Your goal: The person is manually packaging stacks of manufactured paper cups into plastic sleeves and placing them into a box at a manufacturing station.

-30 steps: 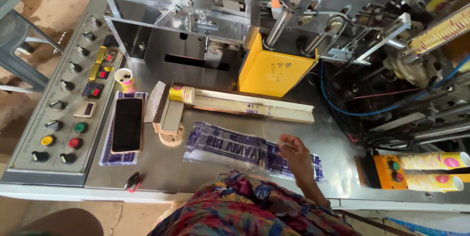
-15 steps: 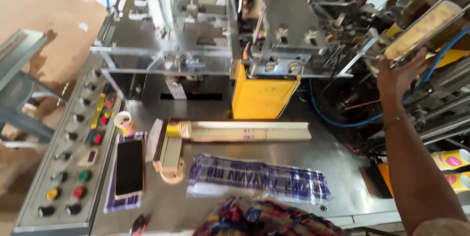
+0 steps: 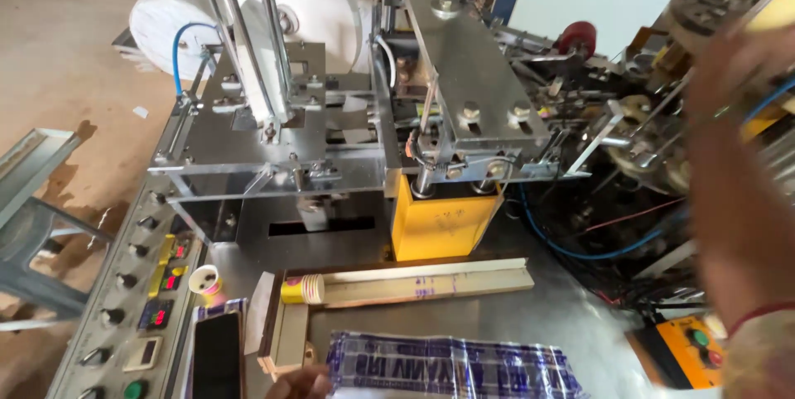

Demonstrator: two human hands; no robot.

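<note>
Clear printed plastic sleeve (image 3: 451,366) is lying lengthwise across the steel worktop (image 3: 563,316); the left hand (image 3: 300,382) is touching its left end, fingers' state unclear, while the blurred right hand (image 3: 729,76) is reaching well away

Counts, machine bench:

- Two hands: left hand (image 3: 300,382) at bench front edge, fingertips on wrapper; right hand (image 3: 733,76) raised at right, blurred.
- One printed plastic wrapper (image 3: 451,366), flat along front edge.
- One long wooden tray (image 3: 431,281), mid-bench, one stack of paper cups (image 3: 302,289) at its left end.
- One loose paper cup (image 3: 204,280) near control panel (image 3: 132,308).
- One phone (image 3: 217,356), front left corner.
- One yellow guard (image 3: 439,225).
- Two blue hoses (image 3: 178,47) (one left, one right).
- One white paper roll (image 3: 178,10), rear.
</note>
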